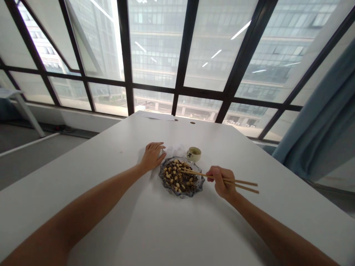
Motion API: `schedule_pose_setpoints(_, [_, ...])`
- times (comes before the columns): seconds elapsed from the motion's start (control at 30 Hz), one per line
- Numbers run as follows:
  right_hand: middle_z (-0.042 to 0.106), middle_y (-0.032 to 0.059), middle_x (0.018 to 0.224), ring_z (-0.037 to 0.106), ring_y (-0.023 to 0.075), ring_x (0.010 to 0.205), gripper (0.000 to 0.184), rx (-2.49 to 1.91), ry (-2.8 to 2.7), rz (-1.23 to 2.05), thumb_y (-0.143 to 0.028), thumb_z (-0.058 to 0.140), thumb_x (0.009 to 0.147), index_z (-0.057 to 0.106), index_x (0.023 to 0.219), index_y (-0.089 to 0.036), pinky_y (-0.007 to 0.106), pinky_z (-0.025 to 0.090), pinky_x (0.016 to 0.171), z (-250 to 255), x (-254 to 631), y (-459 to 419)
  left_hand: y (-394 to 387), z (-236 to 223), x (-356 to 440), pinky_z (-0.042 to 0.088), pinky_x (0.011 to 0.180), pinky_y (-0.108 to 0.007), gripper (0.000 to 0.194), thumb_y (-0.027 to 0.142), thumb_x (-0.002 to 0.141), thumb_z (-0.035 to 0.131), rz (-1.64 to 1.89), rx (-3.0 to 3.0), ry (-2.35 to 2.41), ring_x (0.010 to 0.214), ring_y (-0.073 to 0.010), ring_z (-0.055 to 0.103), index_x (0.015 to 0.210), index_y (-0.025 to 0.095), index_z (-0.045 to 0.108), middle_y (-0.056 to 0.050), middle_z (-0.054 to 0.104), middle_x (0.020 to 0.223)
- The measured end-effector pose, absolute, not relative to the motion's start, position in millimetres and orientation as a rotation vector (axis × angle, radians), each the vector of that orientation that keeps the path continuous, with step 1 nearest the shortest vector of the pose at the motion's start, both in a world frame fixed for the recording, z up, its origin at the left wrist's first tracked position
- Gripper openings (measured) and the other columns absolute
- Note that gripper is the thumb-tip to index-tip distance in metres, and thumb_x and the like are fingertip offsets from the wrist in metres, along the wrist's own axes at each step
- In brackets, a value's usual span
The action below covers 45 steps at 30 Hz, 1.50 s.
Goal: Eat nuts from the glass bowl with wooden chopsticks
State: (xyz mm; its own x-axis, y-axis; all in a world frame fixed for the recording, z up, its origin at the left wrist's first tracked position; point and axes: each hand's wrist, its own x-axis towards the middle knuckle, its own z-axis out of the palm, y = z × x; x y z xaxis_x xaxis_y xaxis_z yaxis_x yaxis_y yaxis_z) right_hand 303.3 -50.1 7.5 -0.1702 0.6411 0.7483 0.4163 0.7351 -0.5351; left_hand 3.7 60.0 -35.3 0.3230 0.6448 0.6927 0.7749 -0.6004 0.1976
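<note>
A glass plate (200, 183) with a wavy rim sits in the middle of the white table (116, 207), heaped with pale nuts and dark bits (177, 176). My right hand (222, 181) is closed around a pair of wooden chopsticks (244, 184); their tips reach left over the food. My left hand (153, 155) lies flat on the table just left of the plate, fingers stretched out, touching the plate's near-left rim or very close to it. A small pale ceramic cup (193, 154) stands right behind the plate.
White tissue (174, 150) lies behind the plate, next to the cup. Papers (155, 116) rest at the table's far edge. Tall windows with dark frames stand beyond, a blue curtain (324, 122) at the right, and another table's leg (26, 111) at the far left.
</note>
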Motion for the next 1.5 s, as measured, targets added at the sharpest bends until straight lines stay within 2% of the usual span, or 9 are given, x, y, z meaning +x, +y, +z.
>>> schedule_pose_setpoints(0.1, [0.057,0.0027,0.049,0.053,0.0136,0.043,0.056,-0.766,-1.913,0.167,-0.051,0.042,0.101,0.060,0.057,-0.022,0.027,0.039,0.044,2,302,-54,60,-35,2,0.032,0.111,-0.044,0.025,0.033,0.095,0.051,-1.140,-2.410,-1.329,0.128,-0.0232,0.052,0.116,0.022,0.060,-0.008,0.061,0.135])
schedule_pose_setpoints(0.27, [0.056,0.0023,0.046,0.051,0.0136,0.041,0.058,-0.886,-1.906,0.201,-0.055,0.043,0.099,0.059,0.054,-0.022,0.027,0.039,0.043,10,304,-51,64,-37,-1,0.025,0.115,-0.048,0.029,0.038,0.091,0.057,-1.174,-2.309,-1.467,0.132,-0.0258,0.049,0.117,0.025,0.058,-0.009,0.058,0.139])
schedule_pose_setpoints(0.37, [0.055,0.0022,0.042,0.051,0.0142,0.037,0.061,-0.953,-1.738,0.320,-0.063,0.044,0.096,0.062,0.056,-0.021,0.027,0.039,0.038,19,306,-48,69,-39,-4,0.029,0.113,-0.048,0.040,0.040,0.087,0.061,-1.341,-2.179,-1.575,0.133,-0.0290,0.046,0.123,0.023,0.055,-0.011,0.055,0.140])
schedule_pose_setpoints(0.57, [0.054,0.0020,0.040,0.047,0.0130,0.035,0.064,-1.049,-1.638,0.489,-0.075,0.052,0.086,0.063,0.054,-0.020,0.025,0.037,0.034,30,305,-45,77,-43,-11,0.039,0.105,-0.050,0.038,0.032,0.093,0.046,-1.559,-2.128,-1.785,0.125,-0.0288,0.049,0.130,0.028,0.050,-0.009,0.056,0.133])
schedule_pose_setpoints(0.97, [0.054,0.0019,0.039,0.047,0.0122,0.033,0.063,-1.072,-1.454,0.658,-0.076,0.058,0.081,0.062,0.056,-0.019,0.024,0.038,0.033,16,310,-29,85,-49,-7,0.044,0.101,-0.056,0.043,0.042,0.087,0.060,-1.593,-2.097,-1.934,0.127,-0.0333,0.048,0.124,0.025,0.048,-0.014,0.053,0.135])
schedule_pose_setpoints(1.13, [0.052,0.0003,0.038,0.046,0.0123,0.032,0.062,-1.038,-1.239,0.775,-0.079,0.060,0.077,0.060,0.059,-0.019,0.024,0.035,0.031,-3,313,-15,90,-50,-9,0.041,0.110,-0.050,0.062,0.052,0.082,0.068,-1.603,-2.130,-1.890,0.131,-0.0322,0.048,0.128,0.018,0.046,-0.018,0.056,0.135])
schedule_pose_setpoints(1.3, [0.054,0.0004,0.041,0.047,0.0128,0.033,0.062,-1.016,-1.138,0.873,-0.080,0.062,0.074,0.059,0.061,-0.020,0.025,0.038,0.032,-20,312,-9,91,-51,-12,0.035,0.115,-0.051,0.087,0.062,0.074,0.074,-1.563,-2.150,-1.952,0.144,-0.0368,0.037,0.139,0.015,0.040,-0.023,0.045,0.149])
schedule_pose_setpoints(1.4, [0.054,0.0003,0.041,0.048,0.0122,0.034,0.062,-1.009,-1.055,0.920,-0.080,0.065,0.072,0.059,0.061,-0.019,0.024,0.038,0.033,-26,311,-9,90,-52,-12,0.032,0.117,-0.053,0.091,0.063,0.073,0.075,-1.545,-2.169,-1.948,0.149,-0.0391,0.025,0.142,0.015,0.039,-0.023,0.041,0.154])
schedule_pose_setpoints(1.5, [0.055,0.0005,0.043,0.049,0.0120,0.036,0.063,-1.003,-1.027,0.949,-0.081,0.066,0.070,0.059,0.061,-0.019,0.024,0.039,0.034,-29,309,-9,88,-51,-11,0.031,0.119,-0.053,0.087,0.058,0.074,0.076,-1.523,-2.216,-1.827,0.149,-0.0365,0.027,0.141,0.018,0.040,-0.018,0.041,0.155])
